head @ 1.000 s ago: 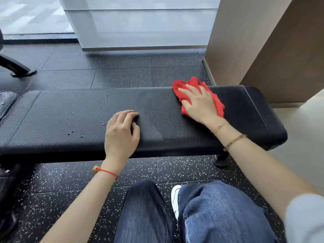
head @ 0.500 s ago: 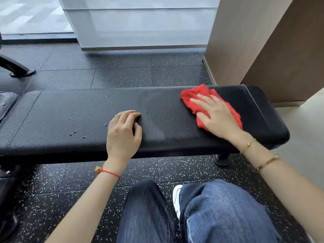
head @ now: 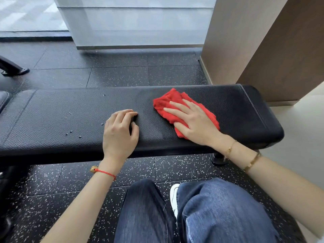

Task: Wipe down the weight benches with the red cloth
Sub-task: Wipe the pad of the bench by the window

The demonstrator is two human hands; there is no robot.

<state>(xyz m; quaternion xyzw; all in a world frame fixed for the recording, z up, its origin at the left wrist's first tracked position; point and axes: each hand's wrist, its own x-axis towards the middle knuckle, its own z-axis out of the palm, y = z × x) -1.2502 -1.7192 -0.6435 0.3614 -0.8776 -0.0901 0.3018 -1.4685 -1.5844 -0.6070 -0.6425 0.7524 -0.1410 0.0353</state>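
A flat black padded weight bench (head: 70, 109) runs across the view in front of my knees. The red cloth (head: 168, 100) lies crumpled on its right half, and my right hand (head: 194, 121) presses flat on it with straight, spread fingers. My left hand (head: 121, 132) rests on the bench's near edge at the middle, fingers curled under against the pad, holding nothing. Small dark crumbs (head: 71, 132) dot the pad to the left of that hand.
A beige pillar (head: 245, 39) stands close behind the bench's right end. Speckled black rubber flooring (head: 119, 74) surrounds the bench. Another pad (head: 3, 100) adjoins at the far left, and a metal machine foot (head: 12, 68) sits behind it. My jeans-clad knees (head: 210, 216) are below.
My right hand slid the red cloth to the right, then back left and toward the near edge of the bench. My left hand has stayed in place.
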